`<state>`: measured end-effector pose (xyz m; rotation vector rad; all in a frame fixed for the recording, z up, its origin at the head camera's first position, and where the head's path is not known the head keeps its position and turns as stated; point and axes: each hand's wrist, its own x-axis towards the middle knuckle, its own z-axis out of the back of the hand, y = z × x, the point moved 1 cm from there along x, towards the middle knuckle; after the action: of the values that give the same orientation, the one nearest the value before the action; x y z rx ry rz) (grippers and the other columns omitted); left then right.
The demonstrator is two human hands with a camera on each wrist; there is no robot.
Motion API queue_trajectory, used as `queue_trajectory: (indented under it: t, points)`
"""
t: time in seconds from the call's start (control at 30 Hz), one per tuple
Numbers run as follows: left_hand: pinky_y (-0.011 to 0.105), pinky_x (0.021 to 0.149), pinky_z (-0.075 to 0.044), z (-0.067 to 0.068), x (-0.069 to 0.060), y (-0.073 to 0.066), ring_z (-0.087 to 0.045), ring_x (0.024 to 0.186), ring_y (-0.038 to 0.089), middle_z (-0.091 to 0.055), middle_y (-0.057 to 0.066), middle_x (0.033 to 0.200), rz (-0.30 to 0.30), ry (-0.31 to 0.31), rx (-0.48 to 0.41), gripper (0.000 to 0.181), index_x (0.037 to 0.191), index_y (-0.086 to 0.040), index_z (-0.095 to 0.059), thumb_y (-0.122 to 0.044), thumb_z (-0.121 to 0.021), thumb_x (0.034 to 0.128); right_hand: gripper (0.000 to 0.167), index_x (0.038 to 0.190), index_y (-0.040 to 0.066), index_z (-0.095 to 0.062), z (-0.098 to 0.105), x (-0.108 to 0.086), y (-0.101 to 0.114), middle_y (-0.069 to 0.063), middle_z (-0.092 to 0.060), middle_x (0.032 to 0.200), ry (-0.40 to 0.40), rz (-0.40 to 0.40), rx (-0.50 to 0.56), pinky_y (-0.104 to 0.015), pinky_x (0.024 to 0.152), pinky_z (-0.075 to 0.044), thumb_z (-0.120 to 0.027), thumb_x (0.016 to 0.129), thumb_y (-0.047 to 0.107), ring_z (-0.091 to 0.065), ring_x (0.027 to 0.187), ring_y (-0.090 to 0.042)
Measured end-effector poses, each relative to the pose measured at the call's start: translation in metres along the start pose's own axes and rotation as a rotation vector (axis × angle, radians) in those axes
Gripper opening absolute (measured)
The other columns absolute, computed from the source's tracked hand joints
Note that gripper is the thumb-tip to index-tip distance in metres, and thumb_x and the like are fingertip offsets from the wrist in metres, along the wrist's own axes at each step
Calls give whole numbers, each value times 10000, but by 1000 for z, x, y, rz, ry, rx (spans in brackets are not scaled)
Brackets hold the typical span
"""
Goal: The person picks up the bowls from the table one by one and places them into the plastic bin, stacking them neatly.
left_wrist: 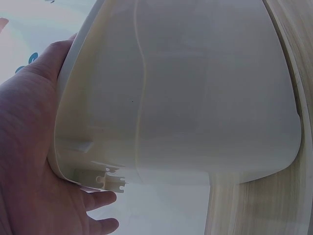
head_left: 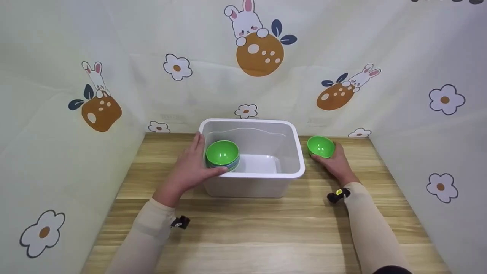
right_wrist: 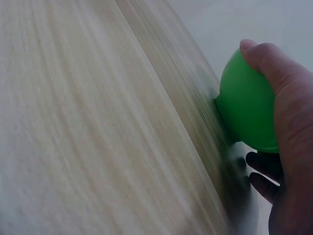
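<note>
A white plastic bin [head_left: 249, 186] stands on the wooden table. Inside it, at the left, sits a stack of bowls with a green bowl [head_left: 223, 153] on top and bluish rims below. My left hand [head_left: 186, 167] rests against the bin's left front corner, thumb along the front rim and fingers straight along the left side. The left wrist view shows that hand [left_wrist: 29, 147] against the bin's outer wall [left_wrist: 195, 98]. To the right of the bin, my right hand [head_left: 336, 161] grips another green bowl [head_left: 320, 147] by its side, thumb at the near edge. The right wrist view shows this bowl [right_wrist: 247, 105] close to the tabletop.
The wooden tabletop [head_left: 258, 236] stretches in front of the bin. A pale curtain [head_left: 209, 87] printed with rabbits and flowers rises behind and on both sides. Small black wrist cameras are strapped at both sleeves.
</note>
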<state>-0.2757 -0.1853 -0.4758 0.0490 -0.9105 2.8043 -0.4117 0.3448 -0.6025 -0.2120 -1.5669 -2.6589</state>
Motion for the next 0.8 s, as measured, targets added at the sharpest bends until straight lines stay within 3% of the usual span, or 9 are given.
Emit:
queue_trajectory:
  t: [0.27,0.8]
  points:
    - [752,1272,-220,0,0,-1,-185,1641,547,-13,221,1842,-7,-5,0,1534,1756,20,-53,-911,-765,767,1096,1655,-73,-248,1,2,-1,-291,-398,1590,12,-17,-18,-555,1265,-351,-937,913,344,-463,1450,-415]
    - [750,1279,-207,1,-1,-2,-197,1644,530,-25,226,1841,-19,-14,-11,1528,1755,23,-63,-897,-779,767,1040,1615,-107,-279,4,1,-3,-319,-431,1544,22,3,-59,-564,1248,-365,-932,904,279,-491,1404,-440]
